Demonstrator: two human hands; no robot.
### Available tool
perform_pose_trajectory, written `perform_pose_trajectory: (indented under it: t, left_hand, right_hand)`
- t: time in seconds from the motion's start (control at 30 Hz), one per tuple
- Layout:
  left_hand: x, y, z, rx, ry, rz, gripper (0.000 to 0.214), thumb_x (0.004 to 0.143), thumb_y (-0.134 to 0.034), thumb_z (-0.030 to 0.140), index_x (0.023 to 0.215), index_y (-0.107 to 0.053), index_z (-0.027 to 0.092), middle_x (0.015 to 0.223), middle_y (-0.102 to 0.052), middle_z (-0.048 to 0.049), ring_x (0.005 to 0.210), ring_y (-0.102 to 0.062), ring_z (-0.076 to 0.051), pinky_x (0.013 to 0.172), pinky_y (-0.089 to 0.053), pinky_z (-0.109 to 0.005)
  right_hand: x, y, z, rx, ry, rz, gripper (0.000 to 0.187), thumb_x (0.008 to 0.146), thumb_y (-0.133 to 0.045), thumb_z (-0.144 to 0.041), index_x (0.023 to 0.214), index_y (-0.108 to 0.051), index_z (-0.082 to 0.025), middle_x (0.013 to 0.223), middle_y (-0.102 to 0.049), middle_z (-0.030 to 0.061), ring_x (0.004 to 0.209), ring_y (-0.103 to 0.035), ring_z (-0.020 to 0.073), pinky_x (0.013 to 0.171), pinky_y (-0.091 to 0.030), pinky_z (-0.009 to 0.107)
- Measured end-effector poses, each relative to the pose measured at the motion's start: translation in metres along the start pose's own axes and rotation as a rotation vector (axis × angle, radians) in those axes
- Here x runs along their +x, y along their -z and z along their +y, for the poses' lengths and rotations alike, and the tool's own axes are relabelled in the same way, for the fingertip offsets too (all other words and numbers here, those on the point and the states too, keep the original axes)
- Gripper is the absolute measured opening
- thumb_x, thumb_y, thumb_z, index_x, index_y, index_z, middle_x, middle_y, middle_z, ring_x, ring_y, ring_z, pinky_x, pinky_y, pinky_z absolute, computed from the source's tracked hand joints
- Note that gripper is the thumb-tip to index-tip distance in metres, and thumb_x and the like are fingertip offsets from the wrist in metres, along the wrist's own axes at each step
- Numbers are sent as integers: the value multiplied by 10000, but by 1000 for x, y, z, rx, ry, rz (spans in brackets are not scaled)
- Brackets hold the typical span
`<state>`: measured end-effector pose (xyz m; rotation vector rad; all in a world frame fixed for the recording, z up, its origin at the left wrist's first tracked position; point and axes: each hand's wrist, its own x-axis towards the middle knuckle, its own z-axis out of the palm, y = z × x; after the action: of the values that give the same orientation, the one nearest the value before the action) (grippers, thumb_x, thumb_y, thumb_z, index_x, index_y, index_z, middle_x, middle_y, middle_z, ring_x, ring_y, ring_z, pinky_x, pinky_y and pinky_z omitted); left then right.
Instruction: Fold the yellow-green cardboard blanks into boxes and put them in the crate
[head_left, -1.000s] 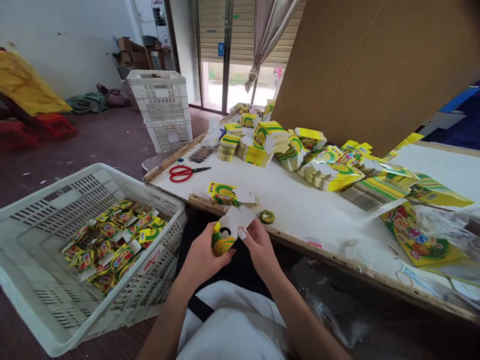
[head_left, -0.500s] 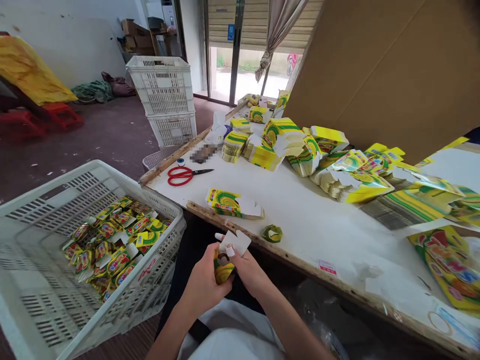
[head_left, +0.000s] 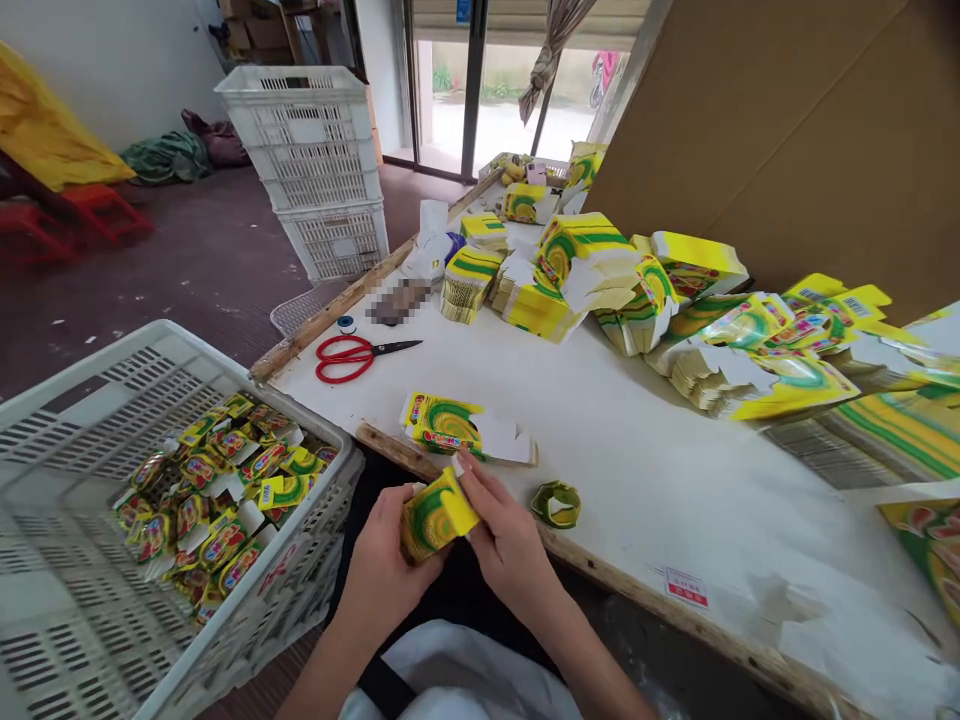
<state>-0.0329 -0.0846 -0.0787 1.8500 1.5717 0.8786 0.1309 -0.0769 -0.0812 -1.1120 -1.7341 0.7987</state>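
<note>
My left hand [head_left: 390, 550] is wrapped round a small yellow and green printed carton [head_left: 433, 515], held in front of the table edge. My right hand [head_left: 506, 535] grips the carton's right end, with fingers on its yellow flap. Part of the carton is hidden by my fingers. White covering shows on some fingertips. Just beyond lies a flat stack of unfolded cartons [head_left: 457, 428] on the table. To the right of my hands sits a green ring-shaped strip [head_left: 556, 504].
A white plastic crate [head_left: 341, 455] with many filled cartons [head_left: 225, 510] stands at left. Red-handled scissors [head_left: 352, 358] lie on the white table [head_left: 622, 430]. Bundles of flat cartons [head_left: 585, 260] line the far side. Stacked white crates [head_left: 311, 160] stand behind.
The carton has turned so its printed side and yellow flap face up; before, white flaps stood open at its top. My right hand has moved onto its end. The view has shifted slightly.
</note>
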Motion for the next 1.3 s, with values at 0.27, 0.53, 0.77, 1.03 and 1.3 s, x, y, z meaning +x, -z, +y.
perform_pose_trajectory:
  t: [0.27, 0.53, 0.77, 1.03, 1.3]
  left_hand:
    - [21, 21, 2, 24, -73, -55, 456, 708, -728, 362, 1096, -549, 205, 986, -666, -46, 834, -664, -199, 731, -545, -320]
    - [28, 33, 7, 29, -84, -174, 448, 689, -743, 327, 1088, -575, 211, 967, -668, -44, 867, -656, -222, 774, -541, -357]
    - [27, 21, 6, -491, 293, 198, 710, 564, -823, 336, 1176, -479, 228, 1202, -558, -88, 1085, -595, -251, 892, -520, -399]
    - [31, 19, 15, -942, 575, 151, 644, 523, -846, 313, 1068, -533, 169, 848, -705, -20, 784, -682, -173, 744, -566, -308]
    - [33, 20, 20, -1007, 607, 180, 581, 497, -867, 272, 998, -597, 155, 828, -721, -24, 744, -689, -165, 677, -576, -275]
  right_hand:
    - [15, 19, 0, -162, 3, -254, 359, 883, -503, -100, 1191, -648, -212, 1492, -415, 178, 1290, -521, 281, 954, -526, 419]
    - [18, 27, -3, -135, -13, -287, 417, 778, -606, -56, 1144, -669, -246, 1370, -551, 127, 1221, -582, 261, 963, -516, 416]
    - [20, 22, 2, -153, 28, 44, 321, 828, -612, -143, 1117, -681, -263, 1356, -531, 118, 1120, -631, 231, 863, -562, 340]
    - [16, 24, 4, -158, 71, -65, 303, 856, -538, -96, 1049, -685, -276, 1383, -469, 113, 1207, -563, 250, 899, -540, 397]
    - [15, 30, 2, -145, 33, -134, 326, 860, -544, -110, 1139, -622, -261, 1391, -461, 132, 1250, -522, 250, 932, -523, 401]
